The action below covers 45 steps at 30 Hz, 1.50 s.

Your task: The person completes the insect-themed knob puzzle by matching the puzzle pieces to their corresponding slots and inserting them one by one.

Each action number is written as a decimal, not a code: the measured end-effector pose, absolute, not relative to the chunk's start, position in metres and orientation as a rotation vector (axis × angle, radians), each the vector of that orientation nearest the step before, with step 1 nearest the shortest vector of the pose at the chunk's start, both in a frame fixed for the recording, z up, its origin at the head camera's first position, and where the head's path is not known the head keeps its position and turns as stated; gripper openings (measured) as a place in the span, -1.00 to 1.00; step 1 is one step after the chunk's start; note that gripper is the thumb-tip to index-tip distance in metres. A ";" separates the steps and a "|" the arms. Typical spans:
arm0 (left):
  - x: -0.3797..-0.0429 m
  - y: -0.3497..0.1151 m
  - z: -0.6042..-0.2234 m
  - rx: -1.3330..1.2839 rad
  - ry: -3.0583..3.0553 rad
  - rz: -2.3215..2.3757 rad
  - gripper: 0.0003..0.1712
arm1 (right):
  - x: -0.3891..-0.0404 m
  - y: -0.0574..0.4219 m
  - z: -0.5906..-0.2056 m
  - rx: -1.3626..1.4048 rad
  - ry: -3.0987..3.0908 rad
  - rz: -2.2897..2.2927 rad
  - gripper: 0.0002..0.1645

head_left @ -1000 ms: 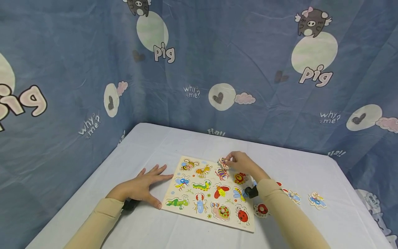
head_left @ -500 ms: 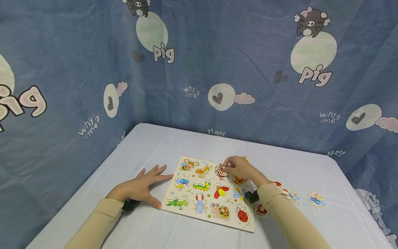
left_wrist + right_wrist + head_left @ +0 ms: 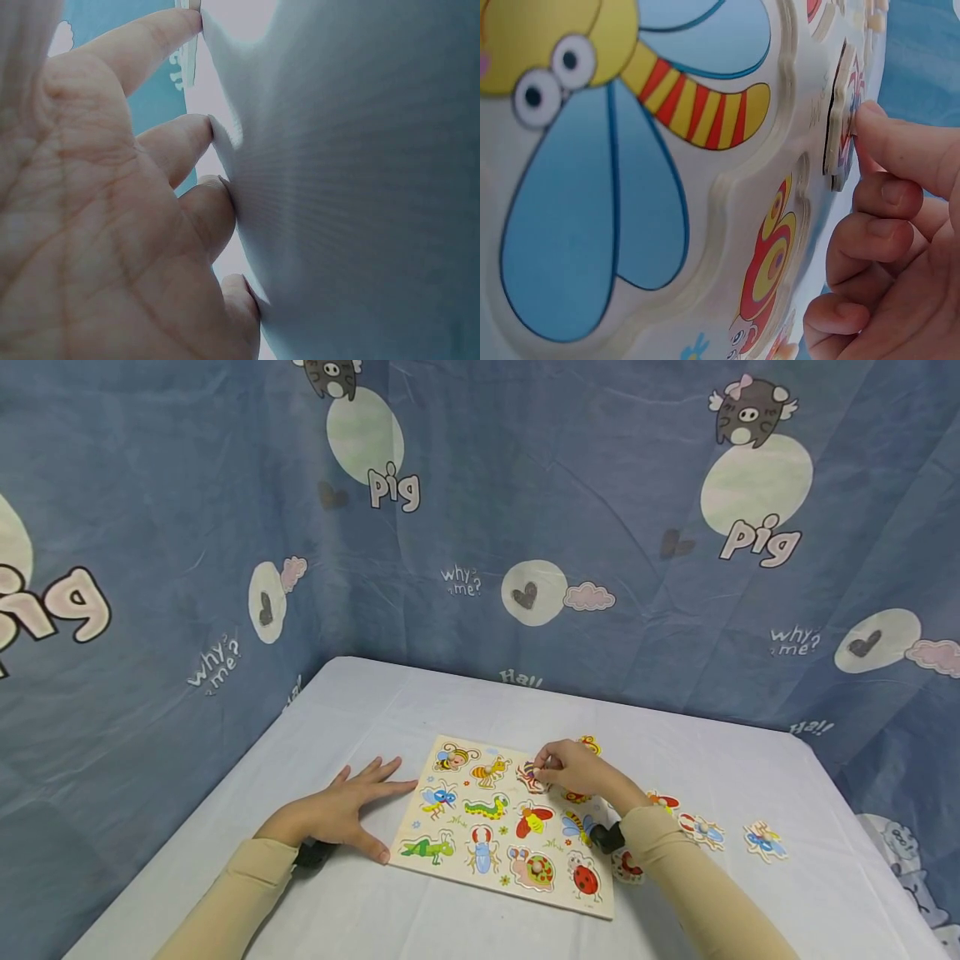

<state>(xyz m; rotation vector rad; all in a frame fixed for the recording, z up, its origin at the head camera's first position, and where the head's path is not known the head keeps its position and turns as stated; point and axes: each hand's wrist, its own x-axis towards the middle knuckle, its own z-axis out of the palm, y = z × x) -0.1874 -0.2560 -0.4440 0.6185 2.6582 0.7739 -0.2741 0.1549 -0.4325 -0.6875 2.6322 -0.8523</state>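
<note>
Fingers and thumb of the right hand (image 3: 573,767) pinch a small flat wooden spider piece with red legs and a striped body (image 3: 844,116). On my head feed that piece is just right of centre in the lower half of the frame, at the upper edge of a square pale-wood puzzle board printed with colourful insects (image 3: 450,868). My right wrist feed has its edge standing proud of the board; I cannot tell whether any part is seated.

Left of the board, I see the left hand (image 3: 337,806) with its fingers straight and spread, grasping nothing. Its index tip meets the board's left edge, its thumb is at the lower left corner, and other fingertips rest on the white cloth-covered table (image 3: 337,910).

Toward the right of the frame, I have loose pieces on the table: a red-winged fly piece (image 3: 662,801), a pale blue beetle piece with red pincers (image 3: 701,832) and, farther right, a blue-and-yellow winged insect piece (image 3: 765,842). Blue curtain with pig prints (image 3: 600,485) fills my upper frame.
</note>
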 end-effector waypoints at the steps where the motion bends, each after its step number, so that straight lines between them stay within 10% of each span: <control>1: -0.187 -0.256 -0.444 0.618 2.658 0.774 0.32 | -0.274 0.155 -0.433 -0.685 2.629 -0.851 -0.87; 45: -0.187 -0.256 -0.443 0.639 2.646 0.782 0.33 | -0.268 0.154 -0.434 -0.683 2.616 -0.896 -0.85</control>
